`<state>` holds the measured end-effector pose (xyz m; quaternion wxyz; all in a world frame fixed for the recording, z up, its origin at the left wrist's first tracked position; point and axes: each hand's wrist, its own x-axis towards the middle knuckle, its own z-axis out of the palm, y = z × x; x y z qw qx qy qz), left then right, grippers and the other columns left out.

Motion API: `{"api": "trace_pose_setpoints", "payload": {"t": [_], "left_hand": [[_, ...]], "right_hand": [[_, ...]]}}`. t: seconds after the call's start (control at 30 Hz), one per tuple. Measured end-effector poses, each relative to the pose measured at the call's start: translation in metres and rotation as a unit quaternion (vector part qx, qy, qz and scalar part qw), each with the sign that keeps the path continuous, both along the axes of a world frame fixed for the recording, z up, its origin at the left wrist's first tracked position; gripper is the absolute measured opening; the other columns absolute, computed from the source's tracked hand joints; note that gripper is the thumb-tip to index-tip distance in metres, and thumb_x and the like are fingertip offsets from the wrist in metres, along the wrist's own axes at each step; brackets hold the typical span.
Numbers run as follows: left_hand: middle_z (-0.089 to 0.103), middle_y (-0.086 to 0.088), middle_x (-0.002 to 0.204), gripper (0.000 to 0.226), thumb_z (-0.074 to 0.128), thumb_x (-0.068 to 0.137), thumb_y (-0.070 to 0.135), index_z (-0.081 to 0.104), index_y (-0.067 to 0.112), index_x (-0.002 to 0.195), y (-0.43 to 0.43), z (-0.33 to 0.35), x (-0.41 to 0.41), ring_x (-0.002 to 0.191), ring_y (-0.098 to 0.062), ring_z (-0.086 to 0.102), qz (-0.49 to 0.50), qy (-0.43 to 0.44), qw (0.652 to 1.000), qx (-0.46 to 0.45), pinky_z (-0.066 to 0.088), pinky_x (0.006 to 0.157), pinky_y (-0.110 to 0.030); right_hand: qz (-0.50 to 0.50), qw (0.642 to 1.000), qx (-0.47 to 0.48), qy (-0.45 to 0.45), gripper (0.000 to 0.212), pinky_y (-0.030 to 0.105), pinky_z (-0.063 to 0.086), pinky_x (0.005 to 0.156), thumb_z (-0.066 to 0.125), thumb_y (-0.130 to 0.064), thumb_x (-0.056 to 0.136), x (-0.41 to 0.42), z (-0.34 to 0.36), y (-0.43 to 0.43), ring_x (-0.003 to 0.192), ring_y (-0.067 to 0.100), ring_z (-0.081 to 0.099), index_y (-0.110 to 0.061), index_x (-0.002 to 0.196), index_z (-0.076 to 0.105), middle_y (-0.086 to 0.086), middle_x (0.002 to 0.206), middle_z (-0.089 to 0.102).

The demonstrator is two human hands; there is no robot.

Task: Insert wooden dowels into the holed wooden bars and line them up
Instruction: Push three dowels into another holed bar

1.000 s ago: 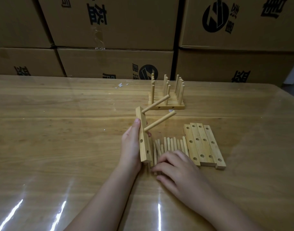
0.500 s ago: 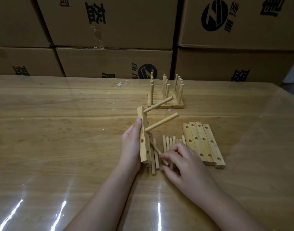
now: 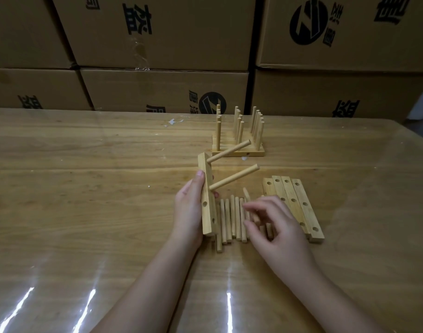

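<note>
Stacked brown cardboard boxes (image 3: 157, 44) carry bold black Chinese characters, cropped by box edges and not surely readable, plus a round black logo (image 3: 308, 23) with pale slanted strokes, seen on two boxes.

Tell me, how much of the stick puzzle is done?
Done: finished bars at the back stand lined up, dowels upright. In hand: the left hand holds a bar with two dowels in; the right hand pinches a loose dowel. Left: four empty bars and the dowel pile.

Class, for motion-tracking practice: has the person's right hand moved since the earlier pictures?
Yes. The right hand, pinching a dowel, has moved away from the person and rightwards, nearer the empty bars.
</note>
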<state>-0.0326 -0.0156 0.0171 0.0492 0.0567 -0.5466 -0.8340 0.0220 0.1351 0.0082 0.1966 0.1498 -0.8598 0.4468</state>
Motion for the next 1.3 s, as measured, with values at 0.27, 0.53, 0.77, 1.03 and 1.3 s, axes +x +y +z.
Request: {"api": "trace_pose_setpoints", "payload": {"t": [0.27, 0.53, 0.77, 1.03, 1.3], "left_hand": [[0.065, 0.001, 0.056, 0.030, 0.052, 0.096, 0.033, 0.072, 0.013, 0.086, -0.001, 0.001, 0.001, 0.046, -0.007, 0.060, -0.008, -0.003, 1.000, -0.001, 0.047, 0.043, -0.017], [0.064, 0.002, 0.054, 0.030, 0.051, 0.097, 0.032, 0.070, 0.011, 0.085, 0.001, 0.001, 0.001, 0.046, -0.006, 0.060, 0.005, 0.002, 1.000, -0.017, 0.046, 0.044, -0.017], [0.060, 0.000, 0.049, 0.041, 0.048, 0.098, 0.034, 0.066, 0.009, 0.071, 0.002, 0.000, 0.000, 0.043, -0.008, 0.056, 0.016, 0.004, 0.999, -0.048, 0.044, 0.042, -0.017], [0.058, 0.001, 0.048, 0.048, 0.046, 0.099, 0.035, 0.064, 0.009, 0.062, 0.001, -0.003, -0.004, 0.042, -0.008, 0.053, 0.022, 0.012, 0.998, -0.058, 0.042, 0.043, -0.016], [0.060, -0.001, 0.051, 0.046, 0.049, 0.098, 0.035, 0.067, 0.016, 0.060, 0.001, -0.005, -0.005, 0.043, -0.008, 0.053, 0.017, 0.017, 0.999, -0.049, 0.043, 0.043, -0.017]], "right_hand": [[-0.087, 0.987, -0.109, 0.075, 0.024, 0.007, 0.046, 0.074, 0.057, -0.007, 0.087, -0.004, 0.002, 0.010, 0.091, 0.000, 0.058, -0.017, 0.108, 0.062, -0.011, 0.101, 0.060], [-0.122, 0.990, 0.064, -0.023, 0.028, 0.034, 0.038, 0.087, 0.041, -0.032, 0.094, -0.013, -0.012, 0.014, 0.096, 0.012, 0.051, -0.018, 0.098, 0.064, -0.009, 0.093, 0.061], [-0.069, 0.993, 0.040, 0.085, 0.037, 0.026, 0.039, 0.065, 0.037, -0.036, 0.093, -0.008, -0.002, 0.008, 0.074, 0.014, 0.049, -0.015, 0.086, 0.066, -0.008, 0.071, 0.057], [-0.031, 0.991, 0.078, 0.103, 0.035, 0.023, 0.037, 0.060, 0.047, -0.039, 0.087, -0.009, -0.002, 0.006, 0.068, 0.014, 0.045, -0.017, 0.102, 0.070, -0.013, 0.068, 0.047], [-0.027, 0.989, 0.095, 0.111, 0.030, 0.021, 0.034, 0.058, 0.051, -0.040, 0.083, -0.009, 0.000, 0.005, 0.068, 0.016, 0.043, -0.025, 0.098, 0.072, -0.007, 0.065, 0.046]]}}
